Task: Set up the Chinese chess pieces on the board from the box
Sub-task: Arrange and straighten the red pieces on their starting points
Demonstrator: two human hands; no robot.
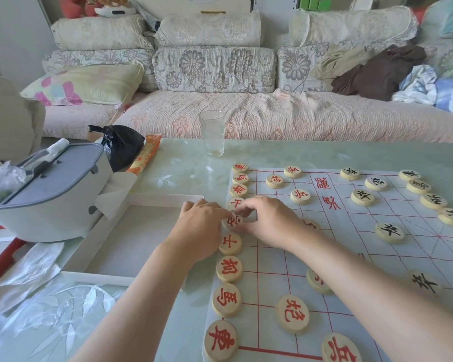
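A white paper chess board (356, 231) with red lines lies on the glass table. Round wooden pieces with red characters stand in a column down its left edge, and black-character pieces (389, 232) line the right side. My left hand (202, 226) and my right hand (270, 218) meet over the middle red piece (232, 222) of that column, the fingertips of both pinching it. The flat white box (131, 236) lies open to the left of the board, its inside bare where it shows.
A clear drinking glass (211, 133) stands at the table's far edge. A grey lidded bin (50, 189), a black bag (120, 145) and an orange packet (145, 155) sit at the left. Crumpled plastic (32, 267) lies near the box. A sofa runs behind the table.
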